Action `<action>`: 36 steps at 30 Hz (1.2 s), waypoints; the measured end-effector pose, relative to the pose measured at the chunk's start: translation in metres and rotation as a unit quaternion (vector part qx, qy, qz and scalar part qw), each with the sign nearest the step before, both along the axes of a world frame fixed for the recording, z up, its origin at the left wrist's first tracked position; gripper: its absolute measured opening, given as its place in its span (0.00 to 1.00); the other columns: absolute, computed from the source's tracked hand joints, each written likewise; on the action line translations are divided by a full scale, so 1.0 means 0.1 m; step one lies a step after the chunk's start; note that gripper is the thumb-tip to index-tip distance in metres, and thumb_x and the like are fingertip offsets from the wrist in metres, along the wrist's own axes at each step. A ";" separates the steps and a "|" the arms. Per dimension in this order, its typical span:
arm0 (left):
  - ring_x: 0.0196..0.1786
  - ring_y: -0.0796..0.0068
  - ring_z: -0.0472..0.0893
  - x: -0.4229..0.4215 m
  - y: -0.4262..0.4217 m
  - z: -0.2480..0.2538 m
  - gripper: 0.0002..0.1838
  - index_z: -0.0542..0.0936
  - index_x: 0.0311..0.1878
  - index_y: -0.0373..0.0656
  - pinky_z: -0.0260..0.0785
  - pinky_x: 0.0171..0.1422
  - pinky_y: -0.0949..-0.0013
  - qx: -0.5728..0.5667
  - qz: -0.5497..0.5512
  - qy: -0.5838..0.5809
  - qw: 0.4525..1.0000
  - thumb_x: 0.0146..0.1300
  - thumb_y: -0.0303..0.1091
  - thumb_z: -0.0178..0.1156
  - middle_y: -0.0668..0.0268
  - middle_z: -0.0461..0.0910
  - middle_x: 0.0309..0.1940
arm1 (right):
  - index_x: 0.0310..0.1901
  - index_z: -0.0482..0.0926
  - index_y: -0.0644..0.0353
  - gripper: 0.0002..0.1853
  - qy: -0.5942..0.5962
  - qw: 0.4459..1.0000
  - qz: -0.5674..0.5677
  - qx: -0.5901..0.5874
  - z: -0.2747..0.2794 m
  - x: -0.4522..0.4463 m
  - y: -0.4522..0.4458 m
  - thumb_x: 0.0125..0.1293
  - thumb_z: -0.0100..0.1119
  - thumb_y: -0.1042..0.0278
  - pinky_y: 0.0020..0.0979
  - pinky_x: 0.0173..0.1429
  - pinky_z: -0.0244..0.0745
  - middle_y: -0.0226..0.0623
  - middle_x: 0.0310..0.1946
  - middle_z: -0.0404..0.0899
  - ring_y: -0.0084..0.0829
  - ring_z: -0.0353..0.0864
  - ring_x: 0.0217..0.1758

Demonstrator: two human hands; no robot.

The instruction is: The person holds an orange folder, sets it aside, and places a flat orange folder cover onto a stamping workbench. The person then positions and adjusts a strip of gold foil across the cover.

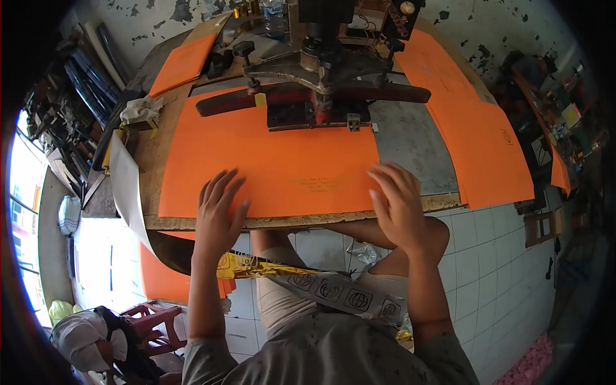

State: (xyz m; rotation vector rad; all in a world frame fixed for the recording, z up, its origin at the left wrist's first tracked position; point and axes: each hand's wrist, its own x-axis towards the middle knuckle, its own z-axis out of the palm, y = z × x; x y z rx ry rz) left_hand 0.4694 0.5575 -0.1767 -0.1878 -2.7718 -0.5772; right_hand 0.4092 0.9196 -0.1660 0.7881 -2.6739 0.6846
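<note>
A large orange sheet (256, 154) lies flat on the worktable, its far part under a hot-stamping press (321, 90). Small gold print (321, 185) shows near its front edge. My left hand (221, 205) is at the sheet's front left, fingers spread and bent a little. Over the sheet's right edge is my right hand (398, 199), fingers stretched out and thumb apart. Neither hand grips anything; whether the fingertips press on the paper I cannot tell. A used foil strip (333, 290), gold at one end and grey with round emblems, hangs across my lap.
Stacked orange sheets (478, 138) lie at the right, and another orange stack (183, 64) at the back left. A water bottle (273, 18) stands behind the press. A curled white sheet (125, 176) hangs over the left table edge. A red stool (154, 327) stands lower left.
</note>
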 end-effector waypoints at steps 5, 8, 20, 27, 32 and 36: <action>0.79 0.54 0.64 0.36 -0.09 -0.36 0.23 0.78 0.67 0.44 0.48 0.83 0.44 -0.026 0.047 0.061 0.997 0.75 0.43 0.52 0.58 0.71 0.74 | 0.71 0.71 0.59 0.27 0.002 0.999 0.047 0.001 -0.23 0.31 0.29 0.72 0.56 0.62 0.53 0.80 0.52 0.36 0.69 0.76 0.44 0.62 0.80; 0.79 0.54 0.65 0.37 -0.06 -0.44 0.23 0.78 0.68 0.47 0.46 0.83 0.45 -0.054 0.074 0.072 0.993 0.75 0.42 0.51 0.60 0.71 0.74 | 0.75 0.66 0.57 0.31 -0.007 0.999 0.028 0.018 -0.30 0.33 0.30 0.74 0.53 0.59 0.54 0.82 0.47 0.34 0.71 0.74 0.43 0.59 0.82; 0.79 0.53 0.66 0.42 -0.10 -0.41 0.27 0.78 0.69 0.47 0.49 0.83 0.46 -0.087 0.090 0.069 0.990 0.77 0.50 0.45 0.60 0.70 0.75 | 0.79 0.59 0.54 0.33 0.000 0.996 0.024 0.080 -0.21 0.11 0.20 0.79 0.43 0.49 0.57 0.84 0.38 0.34 0.71 0.74 0.41 0.55 0.84; 0.79 0.52 0.65 0.18 -0.08 -0.23 0.31 0.76 0.71 0.46 0.51 0.82 0.44 -0.059 0.038 0.030 0.997 0.77 0.57 0.43 0.58 0.69 0.76 | 0.79 0.59 0.57 0.33 0.002 0.999 0.012 0.051 -0.30 0.07 0.29 0.78 0.45 0.49 0.58 0.83 0.38 0.38 0.69 0.76 0.42 0.56 0.84; 0.78 0.49 0.67 0.25 -0.11 -0.39 0.32 0.78 0.70 0.46 0.53 0.80 0.44 -0.063 0.038 0.064 0.995 0.77 0.59 0.42 0.56 0.70 0.75 | 0.78 0.61 0.58 0.33 -0.008 0.999 0.025 0.022 -0.33 0.13 0.36 0.77 0.48 0.50 0.59 0.83 0.41 0.36 0.70 0.75 0.43 0.57 0.83; 0.77 0.49 0.68 0.26 -0.09 -0.41 0.33 0.78 0.69 0.47 0.53 0.80 0.44 -0.074 0.035 0.074 0.994 0.77 0.60 0.43 0.55 0.71 0.74 | 0.77 0.63 0.58 0.33 -0.005 1.000 0.026 0.016 -0.37 0.14 0.38 0.76 0.48 0.51 0.59 0.82 0.43 0.35 0.71 0.75 0.44 0.60 0.82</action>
